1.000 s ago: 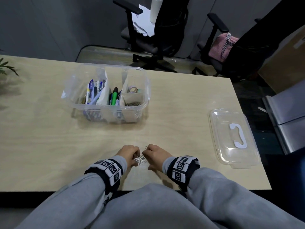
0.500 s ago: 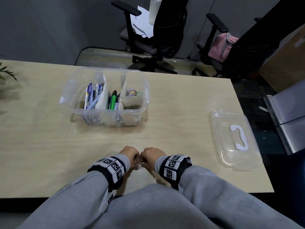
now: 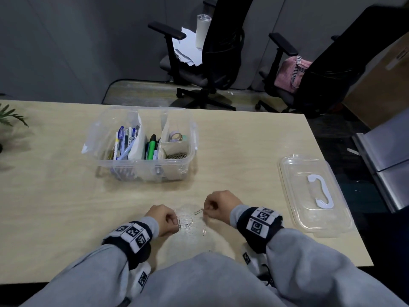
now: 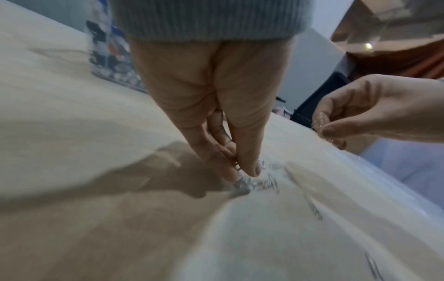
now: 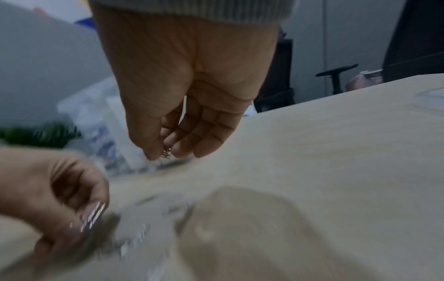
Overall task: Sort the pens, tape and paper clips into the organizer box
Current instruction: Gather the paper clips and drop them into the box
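The clear organizer box [image 3: 104,138] stands mid-table, with pens [image 3: 124,140] in its left compartment, markers [image 3: 151,145] in the middle one, and tape rolls [image 3: 175,136] and paper clips [image 3: 177,155] on the right. Near the table's front edge my left hand [image 3: 177,224] pinches a small bunch of paper clips [image 4: 242,182] against the table. My right hand [image 3: 205,210], a little to the right and lifted, pinches one paper clip [image 3: 198,211], which shows between thumb and fingers in the right wrist view [image 5: 165,153]. Loose clips [image 3: 204,229] lie between the hands.
The box's clear lid [image 3: 294,189] with a white handle lies at the right edge of the table. A plant [image 3: 8,116] is at the far left. Two office chairs [image 3: 212,63] stand beyond the table. A glossy clear film seems to lie under the loose clips.
The hands were pressed together over the clips and have drawn apart. The right hand moved right and up with a clip, which uncovered loose clips between them.
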Tool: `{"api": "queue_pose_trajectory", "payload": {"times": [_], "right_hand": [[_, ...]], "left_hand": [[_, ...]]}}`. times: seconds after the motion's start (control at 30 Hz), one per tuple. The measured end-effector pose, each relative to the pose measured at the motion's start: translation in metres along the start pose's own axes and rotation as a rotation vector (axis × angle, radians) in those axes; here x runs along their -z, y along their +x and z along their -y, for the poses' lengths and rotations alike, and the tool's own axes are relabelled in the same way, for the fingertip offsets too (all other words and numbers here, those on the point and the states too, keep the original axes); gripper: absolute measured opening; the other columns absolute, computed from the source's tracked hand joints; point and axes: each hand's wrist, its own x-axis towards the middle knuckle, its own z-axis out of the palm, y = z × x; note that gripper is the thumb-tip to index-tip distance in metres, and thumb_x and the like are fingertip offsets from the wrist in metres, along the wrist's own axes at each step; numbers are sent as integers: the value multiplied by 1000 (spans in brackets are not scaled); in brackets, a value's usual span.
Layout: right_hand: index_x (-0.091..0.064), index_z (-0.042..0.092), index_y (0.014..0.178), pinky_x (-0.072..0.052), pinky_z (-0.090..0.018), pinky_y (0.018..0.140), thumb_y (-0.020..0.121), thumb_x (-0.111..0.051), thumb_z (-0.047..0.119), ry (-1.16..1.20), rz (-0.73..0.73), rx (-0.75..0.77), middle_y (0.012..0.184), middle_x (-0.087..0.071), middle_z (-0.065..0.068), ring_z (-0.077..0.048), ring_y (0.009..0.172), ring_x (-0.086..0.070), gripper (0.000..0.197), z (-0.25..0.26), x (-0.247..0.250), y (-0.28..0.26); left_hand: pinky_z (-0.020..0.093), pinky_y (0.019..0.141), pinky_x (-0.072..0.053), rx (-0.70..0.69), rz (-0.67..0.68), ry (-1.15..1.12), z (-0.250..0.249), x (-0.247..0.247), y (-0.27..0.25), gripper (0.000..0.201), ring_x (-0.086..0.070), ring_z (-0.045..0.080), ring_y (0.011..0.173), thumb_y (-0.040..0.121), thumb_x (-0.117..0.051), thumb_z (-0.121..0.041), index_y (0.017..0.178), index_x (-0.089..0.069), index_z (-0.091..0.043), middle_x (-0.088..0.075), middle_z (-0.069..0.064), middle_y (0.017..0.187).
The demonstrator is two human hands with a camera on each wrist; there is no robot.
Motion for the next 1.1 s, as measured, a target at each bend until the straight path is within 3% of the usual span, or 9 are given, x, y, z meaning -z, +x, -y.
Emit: {"api": "queue_pose_trajectory", "payload": {"times": [0.13,0.2,0.27,0.5,0.7,0.8,0.9,0.97,1.1], "right_hand": [[-70,14,78,-41,-14,63,79,-74,19,263,-330,68,64,-55,12,-5,58,-50,6,28,42,6],[-68,16,76,-39,-10,61,78,-75,18,346,-465,112,62,-55,14,1,56,-48,7,50,62,17],[-69,14,77,-43,-14,64,78,-74,17,376,-545,132,66,-61,8,-3,59,-51,7,70,80,34],[-74,25,98,-53,-34,84,82,-70,35,80,-334,-29,99,-72,0,-20,90,-65,19,88,89,81],[-70,15,100,-44,-17,75,82,-72,25,155,-429,105,91,-64,5,-9,73,-58,20,61,82,35],[-70,12,98,-40,-16,73,81,-72,20,81,-115,45,86,-64,2,-9,74,-55,19,26,53,3],[-73,14,95,-41,-12,63,82,-69,19,20,293,-42,83,-70,4,-4,66,-55,15,-6,8,-28],[-75,18,87,-46,-15,60,80,-66,20,62,424,-86,71,-68,13,0,59,-56,11,-17,-18,-45],[-74,12,87,-58,-28,72,81,-64,28,221,642,-204,81,-75,0,-11,64,-67,20,-17,-46,-53]], "left_hand": [[9,59,-44,-80,-162,-149,-5,38,-10,25,-55,-5,51,70,-77,-8,59,-65,-27,-62,-16,52],[13,60,-47,-137,-226,-267,-19,64,-16,23,-56,-2,50,71,-77,-1,63,-66,-20,-63,-10,53],[17,58,-50,-195,-314,-397,-34,91,-19,21,-57,3,50,72,-75,2,66,-64,-15,-63,-6,54],[34,70,-57,-191,-582,-474,-63,136,4,20,-60,16,59,72,-78,-4,68,-67,-20,-65,2,64],[18,66,-48,-112,-627,-442,-59,128,19,21,-57,12,63,73,-77,-5,68,-65,-22,-62,-3,64],[22,67,-48,-102,-623,-461,-57,130,23,21,-57,11,63,74,-77,-7,68,-64,-23,-63,-4,65],[15,62,-47,-125,-629,-511,-58,128,25,21,-54,7,58,72,-78,-8,70,-62,-21,-61,-3,66],[9,54,-46,-139,-646,-548,-59,126,22,21,-52,1,51,72,-78,-9,71,-60,-19,-58,-3,65],[13,62,-48,-194,-655,-622,-56,119,11,17,-53,1,58,74,-77,-10,75,-62,-19,-59,-3,70]]}}
